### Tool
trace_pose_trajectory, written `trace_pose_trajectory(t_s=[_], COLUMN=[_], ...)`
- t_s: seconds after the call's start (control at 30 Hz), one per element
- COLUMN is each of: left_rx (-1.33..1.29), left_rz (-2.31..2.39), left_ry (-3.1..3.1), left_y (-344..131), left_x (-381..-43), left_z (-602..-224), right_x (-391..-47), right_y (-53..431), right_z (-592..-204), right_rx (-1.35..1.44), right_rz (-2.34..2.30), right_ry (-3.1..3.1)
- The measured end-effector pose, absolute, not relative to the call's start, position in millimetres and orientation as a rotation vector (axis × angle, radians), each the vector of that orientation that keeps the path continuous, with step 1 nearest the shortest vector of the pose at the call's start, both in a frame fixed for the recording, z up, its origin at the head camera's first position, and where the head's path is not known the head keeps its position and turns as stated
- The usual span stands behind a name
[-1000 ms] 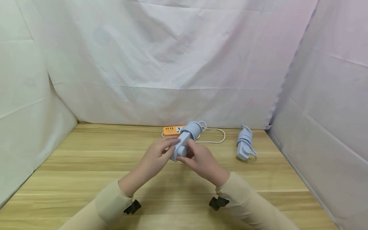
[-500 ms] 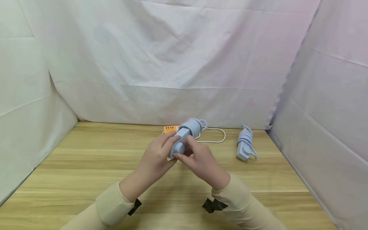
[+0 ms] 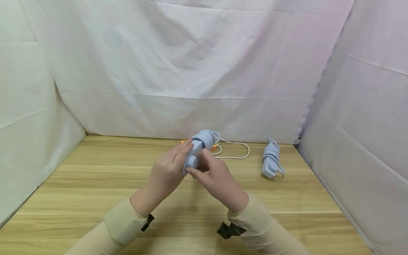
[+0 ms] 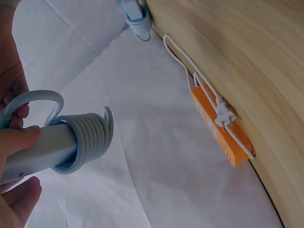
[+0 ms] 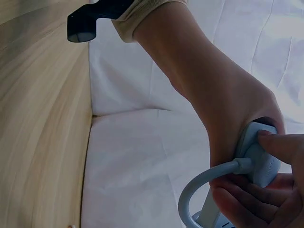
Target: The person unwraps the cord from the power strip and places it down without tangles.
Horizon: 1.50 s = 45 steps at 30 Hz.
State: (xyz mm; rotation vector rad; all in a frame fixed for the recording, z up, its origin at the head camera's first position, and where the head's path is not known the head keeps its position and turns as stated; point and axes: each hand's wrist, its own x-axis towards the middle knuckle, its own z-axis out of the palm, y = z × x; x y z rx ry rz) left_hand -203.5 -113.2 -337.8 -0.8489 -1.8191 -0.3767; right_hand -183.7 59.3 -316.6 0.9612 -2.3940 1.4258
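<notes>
A light-blue power strip (image 3: 197,144) is held up above the table, its cord (image 3: 204,138) wound round the far end. My left hand (image 3: 165,171) grips the body of the strip from the left. With thumb and fingers, my right hand (image 3: 216,179) pinches the round plug (image 3: 192,162) against the near end. A loop of cord runs from that plug (image 5: 263,164) in the right wrist view. The wound coil (image 4: 90,140) shows clearly in the left wrist view, but fingers cover part of the strip.
Another light-blue power strip (image 3: 270,166) with wound cord lies at the right of the wooden table (image 3: 95,184). Behind my hands lies an orange power strip (image 4: 223,126), mostly hidden in the head view, with a white cord (image 3: 245,147). White cloth (image 3: 191,71) encloses back and sides.
Both hands and the held power strip have shifted slightly left and up. My left hand has changed its hold, its fingers now further over the strip. The orange strip has become more covered.
</notes>
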Motion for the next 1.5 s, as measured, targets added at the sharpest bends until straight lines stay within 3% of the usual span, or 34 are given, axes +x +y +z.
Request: trace_pose_trajectory(t_s=[0.3,0.97,1.5], left_rx=[-0.906,-0.844,-0.872], left_rz=[-0.434,-0.46,-0.48], left_ry=[-1.812,-1.838,-1.754], left_y=[-120,-124,-125], left_x=[-209,-203,-204], left_z=[-342,-344,-343], right_x=[-186,-190,-197], right_y=[54,52,53], right_z=[-320,-324,-313], right_rx=[0.907,0.925,1.042], right_rz=[1.556,1.242,1.281], right_ry=[-2.479,-2.321,-2.289])
